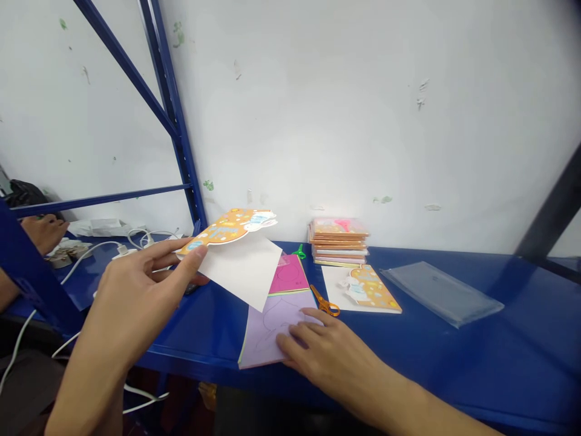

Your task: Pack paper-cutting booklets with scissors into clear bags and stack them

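Observation:
My left hand [149, 278] is closed on the edge of a folded paper card [240, 227], lifted above the desk. Its orange printed flap has a white rabbit cut-out, and a white panel hangs below. Beneath my right hand [322, 342] lies a purple paper sheet [272, 327] with line drawings, on a thin stack; its fingers rest apart on the sheet. A magenta sheet [288, 275] adjoins it, partly covered by the white panel. Orange scissors [325, 303] sit just beyond my right fingers. A second folded card [370, 287] lies to their right.
A pile of wrapped packs [338, 242] stands against the wall, with green scissors [299, 251] beside it. Clear plastic sleeves [445, 293] lie at right on the blue desk [454, 369]. Left are a blue metal frame [179, 133], white cables [91, 249] and another person's hand [45, 231].

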Demonstrator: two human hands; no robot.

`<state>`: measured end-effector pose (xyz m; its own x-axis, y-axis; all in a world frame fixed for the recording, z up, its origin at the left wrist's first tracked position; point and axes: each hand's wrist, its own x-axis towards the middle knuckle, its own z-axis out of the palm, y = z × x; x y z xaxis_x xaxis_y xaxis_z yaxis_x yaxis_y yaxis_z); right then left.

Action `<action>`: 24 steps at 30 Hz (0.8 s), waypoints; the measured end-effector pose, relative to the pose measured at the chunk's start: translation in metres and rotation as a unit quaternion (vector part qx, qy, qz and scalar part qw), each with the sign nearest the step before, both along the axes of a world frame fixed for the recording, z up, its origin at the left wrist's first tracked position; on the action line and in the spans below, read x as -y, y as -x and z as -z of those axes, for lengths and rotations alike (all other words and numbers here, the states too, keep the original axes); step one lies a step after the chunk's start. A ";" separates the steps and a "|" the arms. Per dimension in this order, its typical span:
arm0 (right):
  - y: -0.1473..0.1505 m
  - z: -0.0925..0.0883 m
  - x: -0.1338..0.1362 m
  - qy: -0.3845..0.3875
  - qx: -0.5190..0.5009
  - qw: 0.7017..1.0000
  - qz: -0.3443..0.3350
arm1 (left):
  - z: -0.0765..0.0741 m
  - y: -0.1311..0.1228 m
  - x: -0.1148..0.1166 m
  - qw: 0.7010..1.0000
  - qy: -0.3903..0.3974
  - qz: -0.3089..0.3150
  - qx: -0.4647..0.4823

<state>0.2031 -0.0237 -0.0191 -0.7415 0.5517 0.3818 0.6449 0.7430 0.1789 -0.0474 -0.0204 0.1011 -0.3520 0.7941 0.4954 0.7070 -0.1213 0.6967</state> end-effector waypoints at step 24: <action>-0.051 -0.056 0.018 -0.151 -0.164 0.974 -0.033 | 0.011 0.008 -0.032 0.985 0.020 0.101 0.140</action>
